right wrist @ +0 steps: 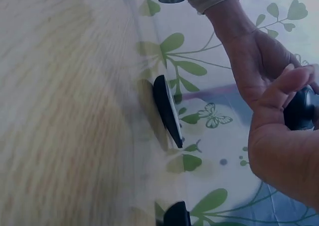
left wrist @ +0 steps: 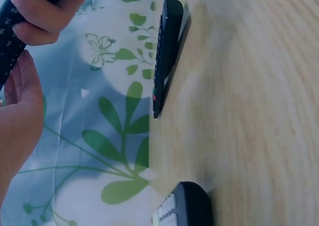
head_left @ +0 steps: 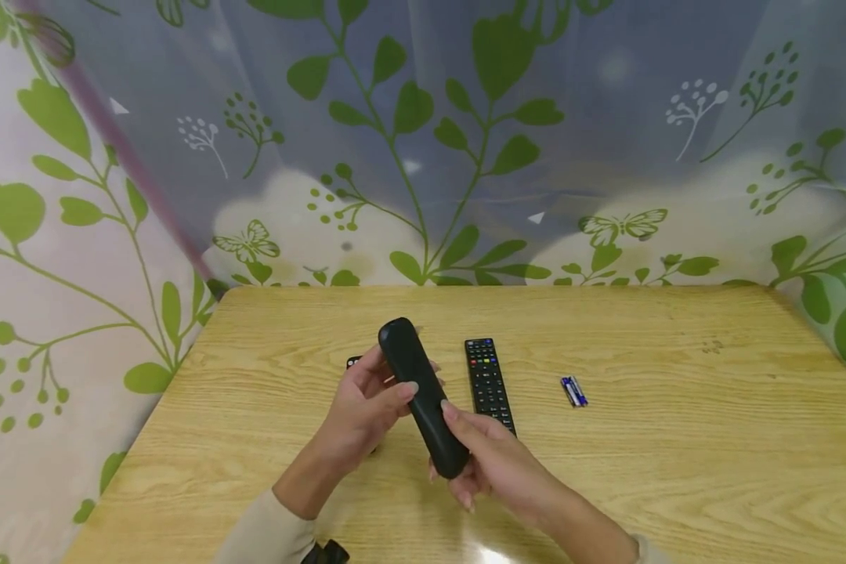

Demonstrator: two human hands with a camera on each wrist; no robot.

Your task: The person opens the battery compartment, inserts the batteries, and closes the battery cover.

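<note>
A black remote control [head_left: 423, 399] is held tilted above the table, its smooth back facing up in the head view. My left hand [head_left: 366, 399] grips its upper half, thumb on the back near the left edge. Around the lower end, my right hand [head_left: 497, 466] holds it, thumb on the right edge. Printed keys on the held remote's front [left wrist: 9, 34] show in the left wrist view. In the right wrist view, the hands cover most of it; a rounded dark end [right wrist: 301, 109] shows.
Behind my right hand lies a second black remote [head_left: 489, 380] with coloured buttons. Another remote with white keys [left wrist: 172, 211] lies mostly hidden behind my left hand in the head view. Blue-and-silver batteries [head_left: 574, 391] lie to the right on the wooden table [head_left: 677, 470]. A leaf-patterned curtain [head_left: 465, 196] hangs behind.
</note>
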